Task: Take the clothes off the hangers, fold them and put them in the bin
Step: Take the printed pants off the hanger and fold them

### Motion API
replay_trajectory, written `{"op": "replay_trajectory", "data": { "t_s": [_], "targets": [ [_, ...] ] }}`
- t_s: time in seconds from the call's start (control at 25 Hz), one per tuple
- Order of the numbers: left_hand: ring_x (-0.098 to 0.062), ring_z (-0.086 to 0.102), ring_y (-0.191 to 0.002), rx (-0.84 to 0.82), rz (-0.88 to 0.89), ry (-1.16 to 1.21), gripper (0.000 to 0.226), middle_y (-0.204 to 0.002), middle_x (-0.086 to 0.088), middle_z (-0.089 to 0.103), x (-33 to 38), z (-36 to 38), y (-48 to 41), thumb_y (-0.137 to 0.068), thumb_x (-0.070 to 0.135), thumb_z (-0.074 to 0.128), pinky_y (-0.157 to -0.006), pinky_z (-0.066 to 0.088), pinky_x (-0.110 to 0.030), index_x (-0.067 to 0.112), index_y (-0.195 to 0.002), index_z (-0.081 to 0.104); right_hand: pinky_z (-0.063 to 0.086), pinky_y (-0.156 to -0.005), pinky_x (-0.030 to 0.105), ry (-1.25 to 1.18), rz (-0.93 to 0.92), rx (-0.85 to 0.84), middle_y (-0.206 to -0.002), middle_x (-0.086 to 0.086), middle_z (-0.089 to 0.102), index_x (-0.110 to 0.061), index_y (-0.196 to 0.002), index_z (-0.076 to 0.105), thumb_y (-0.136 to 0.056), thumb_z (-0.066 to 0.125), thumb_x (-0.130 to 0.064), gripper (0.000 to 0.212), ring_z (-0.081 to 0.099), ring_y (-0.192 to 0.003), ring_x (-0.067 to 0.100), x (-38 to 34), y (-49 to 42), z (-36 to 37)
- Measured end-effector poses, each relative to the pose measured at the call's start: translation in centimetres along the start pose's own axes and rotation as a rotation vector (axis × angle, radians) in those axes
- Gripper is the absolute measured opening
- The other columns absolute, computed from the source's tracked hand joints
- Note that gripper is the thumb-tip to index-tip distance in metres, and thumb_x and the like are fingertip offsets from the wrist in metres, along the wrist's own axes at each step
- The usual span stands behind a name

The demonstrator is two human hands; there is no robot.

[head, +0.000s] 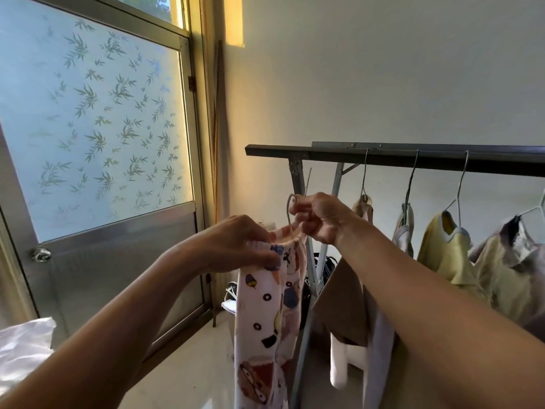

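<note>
A white patterned garment (pixel 265 320) with cartoon prints hangs down in front of me, off the rack. My left hand (pixel 239 246) grips its top edge at the left. My right hand (pixel 320 219) holds the wire hanger (pixel 290 206) by its neck, with the hook sticking up above my fingers. Further right, several more clothes stay on hangers along the dark rack bar (pixel 383 156): a beige piece (pixel 348 302), a pale one (pixel 404 234), a yellow shirt (pixel 445 252) and a cream and grey one (pixel 507 261). No bin is in view.
A metal door (pixel 97 261) with frosted bamboo-pattern glass and a round knob (pixel 41 254) stands at the left. White crumpled fabric (pixel 20 349) lies at the lower left. The rack's grey legs (pixel 309 290) stand behind the garment, with dark items on the floor.
</note>
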State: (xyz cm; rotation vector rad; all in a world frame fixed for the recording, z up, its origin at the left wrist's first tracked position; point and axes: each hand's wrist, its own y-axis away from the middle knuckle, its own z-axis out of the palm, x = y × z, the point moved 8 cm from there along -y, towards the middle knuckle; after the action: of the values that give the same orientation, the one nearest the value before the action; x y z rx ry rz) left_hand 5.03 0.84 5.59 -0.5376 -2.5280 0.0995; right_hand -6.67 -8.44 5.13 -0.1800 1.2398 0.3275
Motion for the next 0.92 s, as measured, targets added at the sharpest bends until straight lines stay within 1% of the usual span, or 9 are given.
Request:
{"op": "replay_trajectory", "data": {
  "t_s": [0.08,0.24,0.28,0.4,0.48,0.52,0.64,0.76,0.92],
  "targets": [
    [-0.011,0.072,-0.072,0.04,-0.027,-0.029,0.016,-0.082,-0.001,0.074,-1.3,0.0,-0.3,-0.086,0.034,0.069,-0.069,0.061,-0.032,0.017,-0.086,0.069,0.023,-0.028,0.013,-0.032,0.038,-0.084,-0.049,0.0,0.051,-0.009,-0.079,0.051,-0.099,0.043,-0.006,0.021,0.036,-0.035,0.003,0.3,0.7,0.8],
    [-0.007,0.067,-0.068,0.18,-0.099,-0.129,0.02,-0.077,0.004,0.067,-4.6,-0.5,-0.6,-0.086,0.037,0.068,-0.06,0.055,-0.02,0.019,-0.078,0.062,0.028,-0.028,0.012,-0.027,0.078,-0.194,-0.054,0.0,0.055,-0.008,-0.086,0.05,-0.1,0.041,-0.01,0.016,0.041,-0.035,0.003,-0.6,2.6,1.8],
    [-0.007,0.064,-0.069,0.215,-0.111,-0.182,0.021,-0.078,0.005,0.064,-5.3,-0.7,-0.5,-0.086,0.037,0.067,-0.06,0.053,-0.019,0.019,-0.076,0.062,0.027,-0.027,0.012,-0.024,0.092,-0.216,-0.054,0.001,0.055,-0.008,-0.087,0.049,-0.101,0.038,-0.009,0.018,0.04,-0.033,0.002,-1.0,3.1,1.9],
    [-0.015,0.059,-0.077,0.317,-0.14,-0.265,0.023,-0.081,0.004,0.058,-7.4,-1.7,0.0,-0.086,0.034,0.066,-0.07,0.054,-0.03,0.015,-0.074,0.062,0.025,-0.025,0.012,0.006,0.157,-0.31,-0.049,-0.002,0.048,-0.006,-0.092,0.048,-0.101,0.031,-0.008,0.019,0.035,-0.029,0.003,-1.3,4.6,2.4],
    [-0.013,0.055,-0.078,0.377,-0.136,-0.282,0.023,-0.081,0.007,0.055,-8.4,-2.4,0.5,-0.085,0.036,0.067,-0.07,0.049,-0.028,0.017,-0.073,0.064,0.024,-0.026,0.012,0.091,0.221,-0.4,-0.047,-0.003,0.044,-0.006,-0.097,0.048,-0.102,0.028,-0.008,0.02,0.033,-0.029,0.003,-0.6,5.7,3.2],
    [-0.011,0.053,-0.08,0.39,-0.133,-0.297,0.022,-0.081,0.009,0.053,-8.7,-2.5,0.7,-0.084,0.038,0.067,-0.069,0.046,-0.026,0.02,-0.073,0.065,0.024,-0.026,0.013,0.139,0.221,-0.39,-0.046,-0.003,0.043,-0.005,-0.099,0.049,-0.102,0.029,-0.008,0.021,0.033,-0.03,0.004,-0.7,5.9,3.2],
    [-0.008,0.048,-0.088,0.385,-0.15,-0.339,0.018,-0.082,0.013,0.051,-9.7,-2.3,1.5,-0.084,0.044,0.066,-0.068,0.038,-0.021,0.036,-0.07,0.059,0.026,-0.027,0.014,0.068,0.014,-0.152,-0.045,-0.003,0.042,0.0,-0.105,0.052,-0.1,0.035,-0.006,0.018,0.034,-0.03,0.004,-3.7,5.5,1.8],
    [-0.007,0.047,-0.088,0.391,-0.17,-0.356,0.025,-0.082,0.014,0.05,-10.5,-2.3,2.1,-0.086,0.043,0.065,-0.071,0.041,-0.023,0.046,-0.066,0.05,0.028,-0.028,0.016,0.093,-0.176,0.091,-0.05,0.0,0.047,-0.002,-0.099,0.056,-0.098,0.041,-0.006,0.016,0.04,-0.031,0.005,-6.3,4.7,-0.2],
    [-0.008,0.048,-0.087,0.406,-0.118,-0.349,0.021,-0.083,0.013,0.05,-10.1,-2.8,2.1,-0.086,0.038,0.066,-0.074,0.043,-0.023,0.041,-0.069,0.053,0.027,-0.037,0.018,0.278,-0.24,0.314,-0.064,0.006,0.046,-0.005,-0.086,0.056,-0.098,0.039,-0.003,0.021,0.037,-0.048,0.01,-6.6,2.2,-1.8]
  ]
}}
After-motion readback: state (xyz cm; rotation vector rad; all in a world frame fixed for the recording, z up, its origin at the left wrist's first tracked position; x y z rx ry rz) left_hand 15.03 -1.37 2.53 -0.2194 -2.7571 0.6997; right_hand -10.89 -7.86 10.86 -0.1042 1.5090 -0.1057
